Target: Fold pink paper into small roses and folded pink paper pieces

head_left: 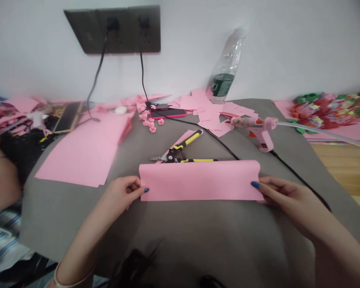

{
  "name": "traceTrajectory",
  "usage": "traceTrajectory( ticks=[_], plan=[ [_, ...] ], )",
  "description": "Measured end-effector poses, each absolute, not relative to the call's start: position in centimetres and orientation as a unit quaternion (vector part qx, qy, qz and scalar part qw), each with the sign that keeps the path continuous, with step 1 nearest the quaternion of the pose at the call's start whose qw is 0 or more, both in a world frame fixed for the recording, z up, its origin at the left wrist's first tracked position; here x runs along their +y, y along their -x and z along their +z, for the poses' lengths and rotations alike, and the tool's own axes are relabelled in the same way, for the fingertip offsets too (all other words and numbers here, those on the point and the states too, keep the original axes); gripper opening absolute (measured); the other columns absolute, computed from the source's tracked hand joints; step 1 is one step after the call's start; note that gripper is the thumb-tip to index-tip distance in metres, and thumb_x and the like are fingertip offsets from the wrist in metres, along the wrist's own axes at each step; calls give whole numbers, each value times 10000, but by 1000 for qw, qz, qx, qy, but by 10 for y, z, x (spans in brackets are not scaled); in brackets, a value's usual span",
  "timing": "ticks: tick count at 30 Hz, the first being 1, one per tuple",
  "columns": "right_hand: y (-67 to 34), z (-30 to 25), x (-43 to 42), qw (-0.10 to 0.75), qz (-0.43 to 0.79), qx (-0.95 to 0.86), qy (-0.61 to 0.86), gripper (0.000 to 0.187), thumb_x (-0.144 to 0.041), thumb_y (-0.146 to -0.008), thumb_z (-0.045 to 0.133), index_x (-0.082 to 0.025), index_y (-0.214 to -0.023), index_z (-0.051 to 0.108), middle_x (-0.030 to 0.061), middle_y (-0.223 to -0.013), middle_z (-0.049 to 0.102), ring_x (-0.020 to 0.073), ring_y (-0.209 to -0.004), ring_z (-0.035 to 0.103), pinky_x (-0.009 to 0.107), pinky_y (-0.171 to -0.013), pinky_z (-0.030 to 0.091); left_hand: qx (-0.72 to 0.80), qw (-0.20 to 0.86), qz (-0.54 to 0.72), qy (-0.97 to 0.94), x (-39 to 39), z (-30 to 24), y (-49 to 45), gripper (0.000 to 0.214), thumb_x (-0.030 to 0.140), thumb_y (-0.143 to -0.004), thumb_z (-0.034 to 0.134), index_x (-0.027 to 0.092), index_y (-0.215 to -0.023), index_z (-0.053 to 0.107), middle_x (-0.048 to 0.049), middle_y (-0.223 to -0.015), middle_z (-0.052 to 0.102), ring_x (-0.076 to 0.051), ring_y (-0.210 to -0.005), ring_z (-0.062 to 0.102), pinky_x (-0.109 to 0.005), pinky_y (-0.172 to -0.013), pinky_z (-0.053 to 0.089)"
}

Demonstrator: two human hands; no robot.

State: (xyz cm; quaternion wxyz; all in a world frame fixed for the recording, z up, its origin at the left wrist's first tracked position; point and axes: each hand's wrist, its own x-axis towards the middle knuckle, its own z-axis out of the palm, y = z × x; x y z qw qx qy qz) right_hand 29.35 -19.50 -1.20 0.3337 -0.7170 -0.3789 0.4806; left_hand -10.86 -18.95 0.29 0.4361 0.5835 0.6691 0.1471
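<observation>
A sheet of pink paper (pixel 199 182) is bent over on itself, with a rounded fold along its far edge. My left hand (pixel 127 192) pinches its left end between thumb and fingers. At the right end, my right hand (pixel 277 192) grips the same sheet, thumb on top. Just behind the fold lie pliers (pixel 180 150) with yellow and black handles, spread apart and partly hidden by the paper. A narrow pink strip shows beneath them. A pink glue gun (pixel 262 130) stands to the right, a clear glue stick running out of its back.
Pink sheets (pixel 81 150) are stacked at left. Small pink paper pieces (pixel 210 112), a pink-cased phone (pixel 168 113) and a plastic bottle (pixel 226 68) sit by the wall. Black cables cross the grey table (pixel 180 232). Another person's arm (pixel 1 176) is at far left; colourful paper flowers (pixel 321 110) lie right.
</observation>
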Motion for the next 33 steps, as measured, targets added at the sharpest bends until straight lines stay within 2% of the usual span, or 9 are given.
traceTrajectory(
  ticks=[8,12,16,22,24,26,29,31,33],
  plan=[
    [-295,-9,-196,321,491,-395,707,572,-678,-525,855,-194,-814,760,3,-671,600,125,-601,474,194,-513,400,678,412,159,-587,-191,2,106,305,513,-720,600,224,-683,511,67,-525,515,-116,-386,471,-228,-412,332],
    [-294,-3,-197,322,505,-376,707,587,-688,-468,866,-201,-776,756,-1,-651,603,120,-587,483,188,-522,417,689,409,167,-574,-191,-1,105,300,496,-691,602,253,-717,428,72,-573,536,-122,-404,462,-233,-387,349],
    [-295,0,-206,303,490,-399,714,488,-668,-505,836,-230,-707,760,20,-667,661,147,-599,519,197,-524,438,677,360,187,-615,-200,-1,106,301,443,-736,589,257,-708,353,80,-564,487,-125,-480,456,-224,-457,357],
    [-294,2,-228,265,449,-412,747,352,-598,-456,801,-273,-580,754,26,-612,681,199,-588,559,233,-509,470,579,184,225,-762,-224,-7,106,63,220,-877,576,231,-827,539,29,-757,536,-133,-641,529,-237,-588,449],
    [-293,1,-231,261,447,-415,748,346,-596,-471,795,-268,-573,752,30,-594,671,201,-573,555,241,-495,469,526,104,248,-807,-225,-12,108,70,174,-912,583,231,-880,608,-21,-903,573,-165,-824,589,-282,-735,509],
    [-291,-2,-231,274,446,-415,744,365,-597,-503,800,-260,-641,776,33,-608,678,200,-570,558,246,-490,471,470,40,252,-845,-222,-15,111,180,122,-916,598,265,-991,679,-77,-1132,586,-233,-1082,580,-394,-921,514],
    [-288,-7,-228,316,456,-404,727,432,-601,-533,822,-236,-762,784,39,-647,702,183,-553,567,249,-494,487,414,7,196,-889,-213,-19,120,432,45,-899,593,360,-1180,684,-91,-1492,444,-353,-1428,346,-584,-1085,414],
    [-285,-10,-226,336,461,-407,713,476,-608,-528,834,-218,-792,768,45,-647,706,175,-521,569,258,-481,498,394,7,145,-908,-208,-20,127,536,26,-895,584,397,-1278,642,-74,-1581,379,-386,-1502,220,-657,-1113,356],
    [-282,-11,-225,347,429,-429,715,517,-632,-515,829,-201,-791,754,56,-622,704,180,-476,569,278,-446,502,379,10,111,-919,-204,-22,133,596,23,-895,579,414,-1344,601,-69,-1610,358,-401,-1516,193,-702,-1125,303]
  ],
)
